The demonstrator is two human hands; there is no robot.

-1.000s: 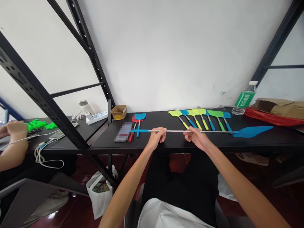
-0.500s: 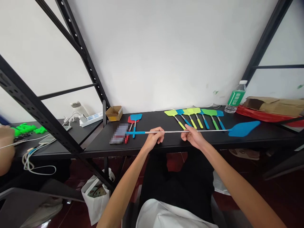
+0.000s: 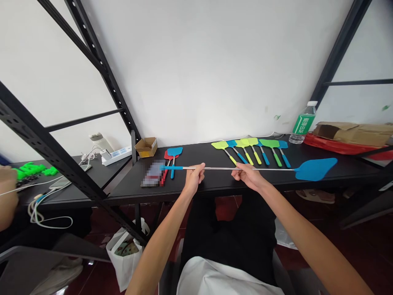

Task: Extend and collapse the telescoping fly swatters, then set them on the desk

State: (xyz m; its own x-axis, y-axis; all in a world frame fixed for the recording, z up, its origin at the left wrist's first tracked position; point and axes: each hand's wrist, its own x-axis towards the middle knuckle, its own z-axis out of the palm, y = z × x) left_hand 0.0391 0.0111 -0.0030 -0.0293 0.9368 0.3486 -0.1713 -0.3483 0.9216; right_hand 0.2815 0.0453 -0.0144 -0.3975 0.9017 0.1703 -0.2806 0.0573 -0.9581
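A blue fly swatter [image 3: 315,169] with a long, thin metal shaft is held crosswise above the front part of the black table, its head to the right. My left hand [image 3: 194,175] pinches the shaft just right of the blue handle [image 3: 174,167]. Farther along the shaft, my right hand [image 3: 247,175] closes its thumb and curled fingers on it. Behind my right hand lies a row of short fly swatters [image 3: 252,149] in yellow, blue and green. Beyond the held handle are another blue swatter [image 3: 175,151] and a partly hidden red one [image 3: 166,155].
A small open cardboard box [image 3: 146,147] stands at the back left, near a pixelated flat object [image 3: 152,174]. At the back right are a water bottle [image 3: 302,125] and cardboard on red plastic [image 3: 353,135]. A black post [image 3: 61,151] rises at left, beside another person's arm [image 3: 7,200].
The view has swung slightly right. The held swatter's head has turned so its flat face shows broader. Both hands stay on the shaft, with little other movement.
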